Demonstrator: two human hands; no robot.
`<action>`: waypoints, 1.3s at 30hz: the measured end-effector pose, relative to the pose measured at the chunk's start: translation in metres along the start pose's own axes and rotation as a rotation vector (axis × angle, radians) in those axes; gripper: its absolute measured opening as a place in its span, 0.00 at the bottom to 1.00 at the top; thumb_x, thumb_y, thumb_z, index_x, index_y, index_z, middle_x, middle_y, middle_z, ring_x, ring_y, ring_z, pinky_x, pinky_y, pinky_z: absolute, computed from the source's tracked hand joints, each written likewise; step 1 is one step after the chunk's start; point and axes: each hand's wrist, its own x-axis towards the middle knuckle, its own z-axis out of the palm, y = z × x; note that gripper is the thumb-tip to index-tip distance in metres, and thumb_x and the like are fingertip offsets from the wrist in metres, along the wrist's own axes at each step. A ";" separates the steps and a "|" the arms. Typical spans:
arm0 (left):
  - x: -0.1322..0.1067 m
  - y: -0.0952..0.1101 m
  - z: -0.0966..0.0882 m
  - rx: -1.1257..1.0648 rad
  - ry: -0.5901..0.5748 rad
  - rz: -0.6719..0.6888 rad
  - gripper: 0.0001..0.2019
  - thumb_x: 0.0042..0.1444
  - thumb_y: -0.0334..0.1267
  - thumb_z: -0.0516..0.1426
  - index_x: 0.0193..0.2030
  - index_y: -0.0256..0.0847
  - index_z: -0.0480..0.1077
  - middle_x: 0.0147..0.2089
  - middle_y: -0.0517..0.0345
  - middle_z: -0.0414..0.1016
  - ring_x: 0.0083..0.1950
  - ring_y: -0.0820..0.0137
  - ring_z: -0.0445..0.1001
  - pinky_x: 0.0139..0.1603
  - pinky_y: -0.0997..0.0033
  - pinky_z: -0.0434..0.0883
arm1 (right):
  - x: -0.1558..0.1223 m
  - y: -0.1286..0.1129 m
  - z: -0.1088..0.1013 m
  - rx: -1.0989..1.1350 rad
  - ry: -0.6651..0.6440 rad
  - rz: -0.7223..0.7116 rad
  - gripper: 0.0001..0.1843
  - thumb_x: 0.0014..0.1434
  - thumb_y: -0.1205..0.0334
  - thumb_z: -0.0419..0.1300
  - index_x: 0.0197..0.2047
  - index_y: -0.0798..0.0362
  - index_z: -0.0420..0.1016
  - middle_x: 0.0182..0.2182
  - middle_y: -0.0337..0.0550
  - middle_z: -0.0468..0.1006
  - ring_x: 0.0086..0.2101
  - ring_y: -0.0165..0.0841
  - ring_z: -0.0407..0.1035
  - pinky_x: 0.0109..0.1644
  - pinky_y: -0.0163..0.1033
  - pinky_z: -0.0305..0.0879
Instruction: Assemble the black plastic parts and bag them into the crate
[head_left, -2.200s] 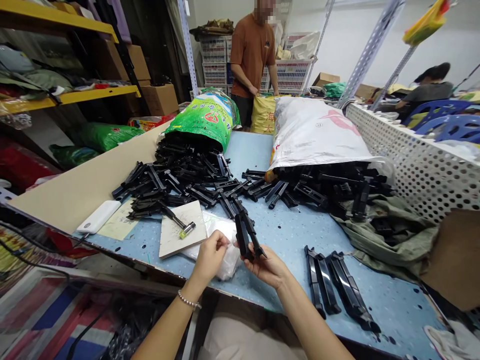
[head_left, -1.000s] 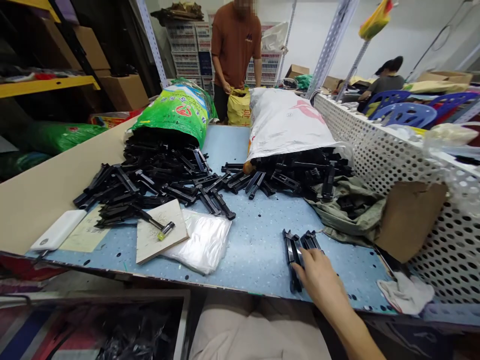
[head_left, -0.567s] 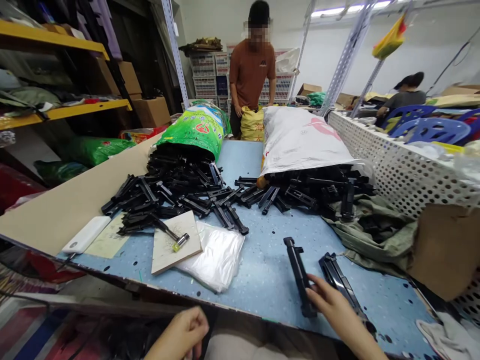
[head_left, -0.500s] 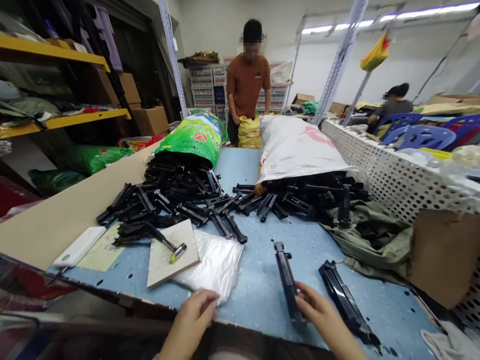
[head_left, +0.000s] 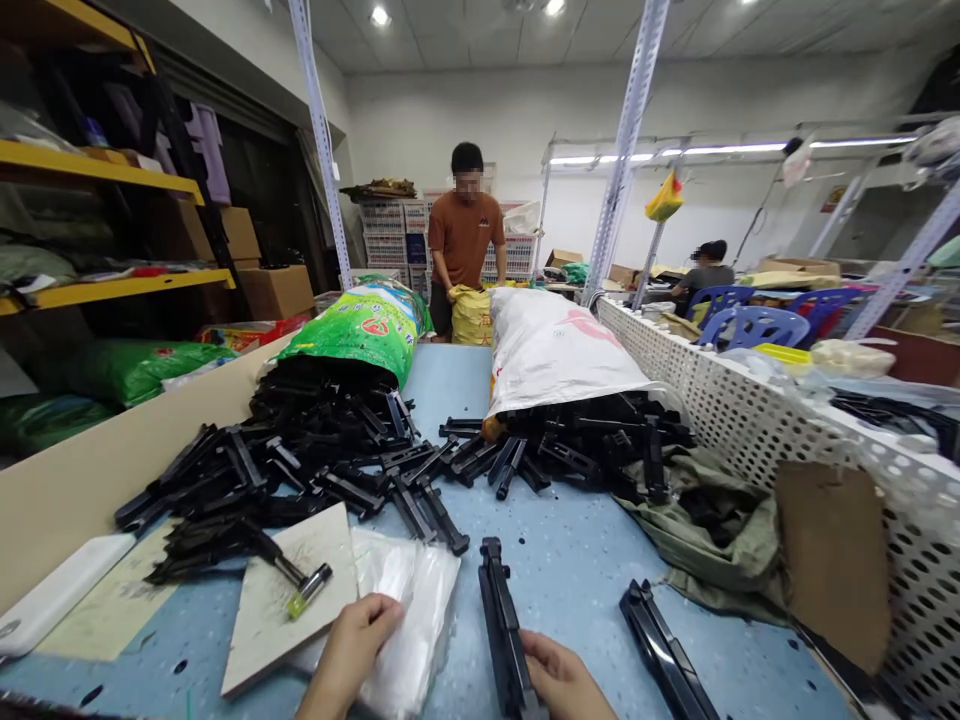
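Note:
My right hand (head_left: 564, 682) rests at the near end of a long black plastic part (head_left: 501, 622) lying on the blue table (head_left: 570, 560), fingers curled against it. My left hand (head_left: 352, 648) has its fingers closed on the edge of a stack of clear plastic bags (head_left: 409, 618). A second group of black parts (head_left: 660, 650) lies to the right of my right hand. Beyond, two heaps of black parts spill from a green sack (head_left: 358, 325) and a white sack (head_left: 551, 345).
A pale board (head_left: 289, 590) with a small hammer (head_left: 300, 585) and a white power bank (head_left: 56, 590) lie at left. An olive cloth (head_left: 705, 520) and a perforated white panel (head_left: 757, 410) bound the right. A person in an orange shirt (head_left: 465, 235) stands at the table's far end.
My right hand laid the parts down at right, then drew one black part toward the middle. My left hand came back up and took the bag stack's edge. The view tilted upward.

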 end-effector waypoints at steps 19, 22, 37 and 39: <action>-0.015 -0.004 -0.005 -0.252 0.210 0.100 0.09 0.48 0.42 0.60 0.28 0.38 0.69 0.27 0.61 0.70 0.30 0.71 0.69 0.35 0.72 0.68 | 0.055 -0.004 0.076 0.399 -0.203 0.247 0.19 0.47 0.60 0.70 0.42 0.58 0.76 0.35 0.47 0.80 0.29 0.29 0.74 0.34 0.34 0.70; -0.021 0.000 -0.011 0.182 0.228 0.340 0.08 0.53 0.28 0.51 0.30 0.39 0.71 0.35 0.54 0.73 0.39 0.66 0.72 0.45 0.65 0.70 | 0.064 -0.001 0.084 0.423 -0.134 0.223 0.17 0.45 0.60 0.72 0.37 0.57 0.76 0.30 0.43 0.80 0.29 0.29 0.74 0.34 0.33 0.70; -0.035 0.012 -0.017 0.312 0.085 0.523 0.27 0.58 0.25 0.44 0.63 0.42 0.61 0.63 0.49 0.63 0.64 0.66 0.63 0.66 0.59 0.60 | 0.040 0.035 0.054 0.693 -0.413 0.563 0.19 0.52 0.60 0.67 0.44 0.64 0.72 0.31 0.46 0.77 0.28 0.24 0.73 0.29 0.22 0.67; -0.058 0.016 -0.012 0.272 0.015 0.585 0.26 0.59 0.25 0.45 0.64 0.44 0.60 0.62 0.49 0.64 0.63 0.66 0.64 0.65 0.61 0.63 | 0.050 0.034 0.067 0.617 -0.290 0.438 0.17 0.50 0.59 0.68 0.39 0.61 0.73 0.29 0.44 0.77 0.27 0.24 0.72 0.28 0.22 0.66</action>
